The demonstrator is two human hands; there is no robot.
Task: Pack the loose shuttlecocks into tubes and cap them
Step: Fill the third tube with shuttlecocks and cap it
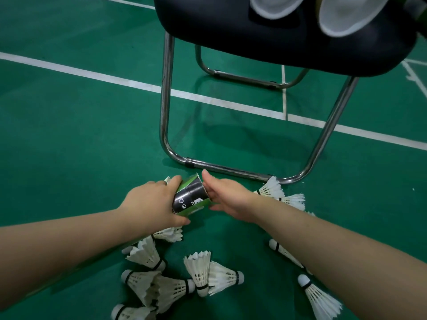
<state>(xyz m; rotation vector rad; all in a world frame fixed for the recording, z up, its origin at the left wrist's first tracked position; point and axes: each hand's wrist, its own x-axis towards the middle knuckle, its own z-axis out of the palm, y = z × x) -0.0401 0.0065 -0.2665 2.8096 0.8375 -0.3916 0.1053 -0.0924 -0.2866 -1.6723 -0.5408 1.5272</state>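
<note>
forearms [69, 245] stretch forward, left hand [150, 204] grips tube [190, 195], right hand [228, 200] clasps its end.

Green court floor [80, 139] with white lines [92, 75]; a black-seated chair [265, 31] (chrome legs) stands there.

A tube [190, 196] was held between the left hand [150, 204] and the right hand [228, 199], just above the floor [80, 135]. Behind it stood a chair [254, 38], with two round caps [272, 5] on its seat. Shuttlecocks [201, 271] lay scattered on the floor nearer the person, under both forearms. A few lay to the right, touching the chair's front rail.
</note>
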